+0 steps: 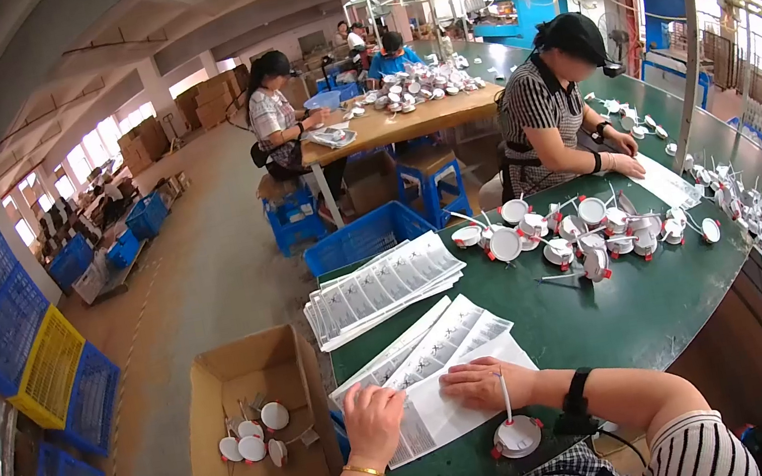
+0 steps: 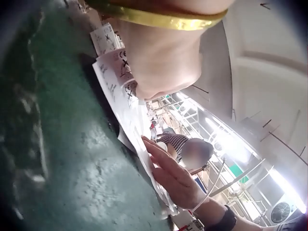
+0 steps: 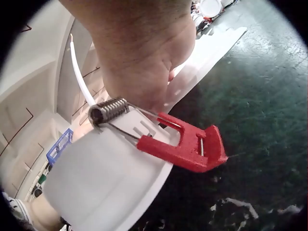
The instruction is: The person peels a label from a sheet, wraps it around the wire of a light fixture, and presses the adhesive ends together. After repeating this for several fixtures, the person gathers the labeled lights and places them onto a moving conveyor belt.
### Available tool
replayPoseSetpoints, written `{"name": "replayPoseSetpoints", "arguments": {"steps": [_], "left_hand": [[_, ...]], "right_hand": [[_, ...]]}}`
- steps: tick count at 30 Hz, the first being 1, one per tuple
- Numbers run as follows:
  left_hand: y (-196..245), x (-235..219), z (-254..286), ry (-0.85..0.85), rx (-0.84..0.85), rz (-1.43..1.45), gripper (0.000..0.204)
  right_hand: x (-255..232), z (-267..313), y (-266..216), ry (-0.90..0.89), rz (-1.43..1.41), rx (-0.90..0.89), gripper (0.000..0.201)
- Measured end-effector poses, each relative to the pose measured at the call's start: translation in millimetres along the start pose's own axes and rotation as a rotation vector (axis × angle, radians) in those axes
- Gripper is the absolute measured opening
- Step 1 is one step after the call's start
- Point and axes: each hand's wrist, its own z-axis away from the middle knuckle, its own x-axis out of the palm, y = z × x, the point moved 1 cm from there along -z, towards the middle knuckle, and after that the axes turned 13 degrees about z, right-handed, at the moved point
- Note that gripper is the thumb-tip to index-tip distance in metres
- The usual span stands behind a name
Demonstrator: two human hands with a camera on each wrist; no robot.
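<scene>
Printed paper sheets lie fanned on the green table, with a blank white area towards the front. My left hand rests on their left edge, fingers loosely bent; in the left wrist view its fingertips are hidden behind the palm. Flat on the white paper lies my right hand, its fingers extended, also visible in the left wrist view. Just in front of the right wrist sits a round white lamp with red clips and an upright white cable. Close up, the right wrist view shows this lamp and a red clip.
Behind the sheets is another printed stack. Many white lamps are heaped further back. A cardboard box holding several lamps stands left of the table. Across the table a person in a striped shirt handles a white sheet.
</scene>
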Motion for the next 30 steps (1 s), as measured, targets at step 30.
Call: {"name": "replayPoseSetpoints", "arguments": {"steps": [30], "left_hand": [[90.6, -113.2, -2.1, 0.051, -0.747, 1.412, 0.015]], "right_hand": [[-59.7, 30.7, 12.9, 0.299, -0.566, 0.429, 0.035]]}}
